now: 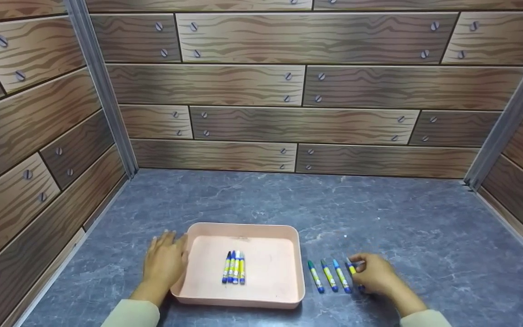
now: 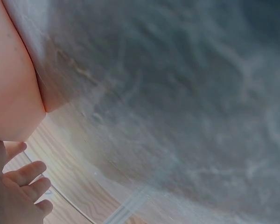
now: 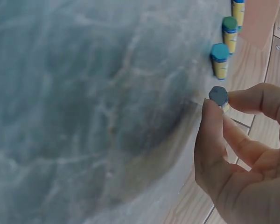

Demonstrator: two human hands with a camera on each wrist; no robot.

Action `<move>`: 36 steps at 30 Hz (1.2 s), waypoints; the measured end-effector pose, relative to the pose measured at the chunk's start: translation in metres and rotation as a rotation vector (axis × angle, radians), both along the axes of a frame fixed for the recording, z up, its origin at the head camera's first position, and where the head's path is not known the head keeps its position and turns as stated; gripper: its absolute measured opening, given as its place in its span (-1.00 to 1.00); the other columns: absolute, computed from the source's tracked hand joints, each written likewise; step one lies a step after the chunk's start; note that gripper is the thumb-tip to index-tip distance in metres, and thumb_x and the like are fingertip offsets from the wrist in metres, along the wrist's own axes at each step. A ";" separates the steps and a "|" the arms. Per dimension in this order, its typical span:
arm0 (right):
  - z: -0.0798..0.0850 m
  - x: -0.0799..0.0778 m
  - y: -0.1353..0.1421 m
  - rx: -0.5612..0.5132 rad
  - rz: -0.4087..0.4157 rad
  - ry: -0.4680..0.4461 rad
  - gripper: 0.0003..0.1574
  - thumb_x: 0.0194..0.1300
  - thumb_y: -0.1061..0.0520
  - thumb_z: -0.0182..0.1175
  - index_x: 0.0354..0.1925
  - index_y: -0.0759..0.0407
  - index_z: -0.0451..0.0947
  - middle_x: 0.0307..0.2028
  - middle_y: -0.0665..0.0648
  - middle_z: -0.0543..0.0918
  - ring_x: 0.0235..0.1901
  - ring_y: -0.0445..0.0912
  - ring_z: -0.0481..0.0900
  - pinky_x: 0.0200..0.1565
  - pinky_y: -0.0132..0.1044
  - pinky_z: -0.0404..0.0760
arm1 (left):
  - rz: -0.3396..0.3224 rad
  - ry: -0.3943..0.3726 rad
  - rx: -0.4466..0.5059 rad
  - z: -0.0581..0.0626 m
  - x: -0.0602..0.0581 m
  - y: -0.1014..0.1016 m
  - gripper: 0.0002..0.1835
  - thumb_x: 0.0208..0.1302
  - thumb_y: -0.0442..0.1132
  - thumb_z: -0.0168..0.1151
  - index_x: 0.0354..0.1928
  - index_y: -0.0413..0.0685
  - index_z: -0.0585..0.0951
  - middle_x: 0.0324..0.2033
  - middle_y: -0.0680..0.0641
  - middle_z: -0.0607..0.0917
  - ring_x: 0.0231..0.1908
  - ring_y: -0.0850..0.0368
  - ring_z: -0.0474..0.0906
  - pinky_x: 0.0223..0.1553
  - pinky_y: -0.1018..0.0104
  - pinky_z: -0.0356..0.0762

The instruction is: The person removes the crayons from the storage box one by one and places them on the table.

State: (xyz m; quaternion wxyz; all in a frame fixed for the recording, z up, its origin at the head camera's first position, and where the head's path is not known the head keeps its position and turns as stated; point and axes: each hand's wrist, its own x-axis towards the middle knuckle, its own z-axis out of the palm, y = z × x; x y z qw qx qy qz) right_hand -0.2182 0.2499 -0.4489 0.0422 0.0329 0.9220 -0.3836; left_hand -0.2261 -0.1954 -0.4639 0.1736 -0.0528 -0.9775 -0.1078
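Note:
My right hand (image 1: 376, 274) pinches a grey-ended crayon (image 3: 218, 95) between thumb and fingertips, low over the table right of the tray. Its yellow and blue wrapper is partly hidden by the fingers. Just left of it, a light blue crayon (image 1: 342, 276), a green crayon (image 1: 329, 275) and a dark green crayon (image 1: 316, 276) lie side by side, slightly slanted. Several more crayons (image 1: 233, 268) form a tight row inside the pale pink tray (image 1: 239, 301). Against the tray's left wall rests my left hand (image 1: 165, 259), its fingers extended; the left wrist view shows these fingers (image 2: 32, 172) beside the wall.
The tray stands near the front of a grey-blue marbled table (image 1: 334, 200). Wood-patterned panels (image 1: 243, 86) rise behind and at both sides, joined by metal corner posts (image 1: 102, 86).

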 end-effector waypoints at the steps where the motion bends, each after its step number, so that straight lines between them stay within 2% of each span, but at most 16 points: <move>1: -0.001 0.000 0.000 0.004 -0.001 -0.007 -0.38 -0.18 0.43 0.15 0.00 0.45 0.50 -0.36 0.17 0.52 -0.42 -0.02 0.52 -0.58 -0.27 0.63 | 0.001 -0.003 0.000 0.000 0.000 0.000 -0.59 0.25 -0.20 0.20 0.13 -0.18 0.56 0.14 -0.37 0.48 0.23 -0.33 0.30 0.30 -0.20 0.08; 11: -0.002 -0.001 -0.002 0.046 0.002 0.007 -0.42 -0.17 0.38 0.19 -0.03 0.41 0.53 -0.38 0.15 0.56 -0.45 -0.04 0.53 -0.60 -0.29 0.61 | 0.015 -0.013 0.012 0.001 0.000 -0.003 -0.57 0.25 -0.20 0.21 0.14 -0.17 0.56 0.15 -0.36 0.47 0.23 -0.33 0.29 0.31 -0.19 0.07; 14: 0.007 -0.003 -0.003 0.115 0.026 0.016 -0.43 -0.09 0.31 0.23 0.00 0.41 0.51 -0.34 0.18 0.61 -0.38 0.01 0.57 -0.45 -0.16 0.64 | 0.012 -0.009 0.004 0.001 0.000 -0.003 -0.58 0.25 -0.19 0.20 0.14 -0.17 0.56 0.15 -0.36 0.48 0.23 -0.33 0.30 0.30 -0.19 0.08; 18: 0.024 -0.005 -0.007 0.206 0.077 0.069 -0.40 0.02 0.23 0.27 0.07 0.42 0.47 -0.22 0.33 0.62 -0.18 0.24 0.58 -0.16 0.11 0.59 | 0.011 0.011 0.002 -0.001 0.000 -0.004 -0.59 0.24 -0.20 0.21 0.12 -0.17 0.57 0.13 -0.36 0.49 0.22 -0.33 0.31 0.29 -0.20 0.10; 21: 0.037 -0.005 -0.015 0.229 0.103 0.109 -0.37 0.07 0.22 0.28 0.12 0.42 0.43 -0.11 0.44 0.58 -0.07 0.37 0.51 -0.07 0.22 0.52 | 0.011 0.026 0.010 -0.001 0.001 -0.005 -0.60 0.23 -0.21 0.23 0.10 -0.18 0.59 0.12 -0.36 0.50 0.21 -0.33 0.32 0.29 -0.19 0.11; 26: 0.056 -0.004 -0.030 0.265 0.129 0.144 -0.34 0.13 0.19 0.27 0.19 0.38 0.40 0.00 0.47 0.53 -0.03 0.36 0.49 -0.09 0.19 0.54 | 0.010 0.022 0.016 -0.002 0.000 -0.004 -0.60 0.23 -0.21 0.23 0.10 -0.18 0.58 0.13 -0.36 0.50 0.22 -0.32 0.31 0.30 -0.19 0.10; 32: 0.072 -0.006 -0.050 0.282 0.151 0.216 -0.34 0.10 0.22 0.24 0.19 0.38 0.40 0.00 0.46 0.53 -0.10 0.26 0.54 -0.22 0.02 0.59 | 0.023 0.005 0.012 -0.002 -0.001 -0.002 -0.58 0.24 -0.20 0.22 0.12 -0.18 0.57 0.14 -0.35 0.49 0.23 -0.32 0.30 0.31 -0.18 0.08; 36: 0.077 -0.007 -0.065 0.273 0.165 0.241 -0.35 0.11 0.22 0.24 0.18 0.37 0.41 0.00 0.42 0.53 -0.07 0.25 0.53 -0.13 0.06 0.58 | 0.025 -0.005 0.008 -0.001 -0.002 0.000 -0.59 0.25 -0.20 0.21 0.13 -0.16 0.57 0.15 -0.34 0.49 0.23 -0.32 0.30 0.31 -0.17 0.09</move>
